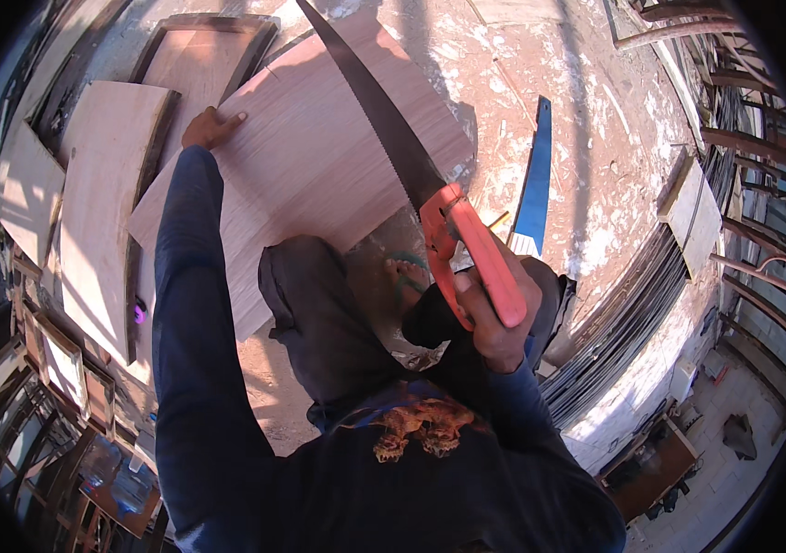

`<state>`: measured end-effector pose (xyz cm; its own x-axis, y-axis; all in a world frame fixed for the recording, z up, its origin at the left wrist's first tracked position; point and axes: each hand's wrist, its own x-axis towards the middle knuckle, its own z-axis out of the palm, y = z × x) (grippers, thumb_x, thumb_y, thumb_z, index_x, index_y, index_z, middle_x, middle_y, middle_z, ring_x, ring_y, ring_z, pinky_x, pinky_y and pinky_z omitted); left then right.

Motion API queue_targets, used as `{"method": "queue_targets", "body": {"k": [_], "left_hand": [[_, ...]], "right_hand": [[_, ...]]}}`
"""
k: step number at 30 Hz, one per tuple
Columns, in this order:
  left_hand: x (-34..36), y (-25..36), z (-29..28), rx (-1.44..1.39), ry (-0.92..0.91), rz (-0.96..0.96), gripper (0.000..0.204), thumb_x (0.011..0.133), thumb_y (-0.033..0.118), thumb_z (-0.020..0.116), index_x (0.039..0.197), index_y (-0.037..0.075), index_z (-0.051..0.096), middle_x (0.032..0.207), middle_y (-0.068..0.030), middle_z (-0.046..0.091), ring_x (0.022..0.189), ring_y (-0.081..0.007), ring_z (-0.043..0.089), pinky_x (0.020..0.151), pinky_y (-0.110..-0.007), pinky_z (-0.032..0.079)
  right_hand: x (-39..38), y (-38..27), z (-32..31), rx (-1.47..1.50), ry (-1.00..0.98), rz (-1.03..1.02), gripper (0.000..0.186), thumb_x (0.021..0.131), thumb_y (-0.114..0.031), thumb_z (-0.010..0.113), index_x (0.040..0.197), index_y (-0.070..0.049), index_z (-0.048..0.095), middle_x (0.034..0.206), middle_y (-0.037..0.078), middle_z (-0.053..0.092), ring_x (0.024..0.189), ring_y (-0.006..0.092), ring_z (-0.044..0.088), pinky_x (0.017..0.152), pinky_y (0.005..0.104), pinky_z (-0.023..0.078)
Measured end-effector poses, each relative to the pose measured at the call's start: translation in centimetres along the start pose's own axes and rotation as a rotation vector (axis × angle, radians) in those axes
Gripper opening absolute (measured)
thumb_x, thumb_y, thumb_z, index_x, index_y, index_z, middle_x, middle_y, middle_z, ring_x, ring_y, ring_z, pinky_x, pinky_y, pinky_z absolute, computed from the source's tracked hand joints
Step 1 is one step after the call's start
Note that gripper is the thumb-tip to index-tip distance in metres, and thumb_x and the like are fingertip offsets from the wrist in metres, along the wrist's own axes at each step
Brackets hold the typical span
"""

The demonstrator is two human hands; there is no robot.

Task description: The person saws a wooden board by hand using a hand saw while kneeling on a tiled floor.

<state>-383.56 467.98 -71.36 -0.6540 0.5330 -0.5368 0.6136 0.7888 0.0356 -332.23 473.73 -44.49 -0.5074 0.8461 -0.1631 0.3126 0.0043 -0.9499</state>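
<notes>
My right hand (502,318) is wrapped round the orange-red handle of a handsaw (375,106). Its dark toothed blade points up and away, passing over a wide sheet of plywood (319,138) in the view; whether it touches the sheet I cannot tell. On the sheet's left edge rests my left hand (213,129), its thumb stretched out over the top face and the other fingers partly hidden. The plywood lies at a slant in front of my knees. To the right of it, a second saw with a blue blade (533,175) lies on the ground, its handle end hidden behind my right hand and leg.
Wooden panels (103,203) lean or lie at the left, with a framed board (199,55) behind. A purple round object (140,311) sits beside them. Bundled dark rods (614,332) run along the right, with a board (691,217) near them. My sandalled foot (407,276) is close to the sheet.
</notes>
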Motion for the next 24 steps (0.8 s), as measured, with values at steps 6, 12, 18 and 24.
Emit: {"method": "queue_targets", "body": {"k": [6,12,18,24], "left_hand": [[0.2,0.8,0.3,0.027,0.067,-0.018,0.102,0.078,0.085,0.049,0.137,0.001,0.050,0.134,-0.0235,0.060,0.126,-0.0364,0.058,0.104,-0.048,0.044],[-0.6,2.1,-2.0,-0.146,0.090,-0.050,0.112,0.075,0.088,0.047,0.145,0.000,0.044,0.142,-0.0283,0.052,0.135,-0.0397,0.049,0.113,-0.047,0.036],[-2.0,1.8,-2.5,-0.214,0.013,0.015,0.120,0.071,0.092,0.045,0.149,0.000,0.041,0.150,-0.0292,0.043,0.143,-0.0416,0.037,0.120,-0.049,0.021],[-6.9,1.3,-5.6,-0.099,-0.017,0.080,0.118,0.070,0.096,0.039,0.134,-0.002,0.059,0.139,-0.0314,0.053,0.135,-0.0426,0.046,0.116,-0.053,0.026]], "right_hand": [[-8.2,4.6,-2.2,-0.030,0.027,-0.024,0.049,0.085,-0.008,0.071,0.131,0.004,0.059,0.120,0.019,0.069,0.103,0.0235,0.071,0.089,0.0314,0.053],[-13.7,5.8,-3.6,0.034,0.116,-0.010,0.048,0.085,-0.010,0.070,0.130,0.006,0.060,0.121,0.020,0.069,0.107,0.0247,0.070,0.092,0.0326,0.052],[-13.9,5.3,-3.0,0.112,0.041,0.228,0.048,0.086,-0.012,0.071,0.130,0.005,0.060,0.121,0.021,0.069,0.107,0.0262,0.070,0.091,0.0332,0.053],[-12.4,6.4,0.6,-0.041,-0.027,-0.149,0.044,0.089,-0.011,0.069,0.129,0.005,0.060,0.126,0.021,0.066,0.109,0.0289,0.069,0.091,0.0341,0.053]]}}
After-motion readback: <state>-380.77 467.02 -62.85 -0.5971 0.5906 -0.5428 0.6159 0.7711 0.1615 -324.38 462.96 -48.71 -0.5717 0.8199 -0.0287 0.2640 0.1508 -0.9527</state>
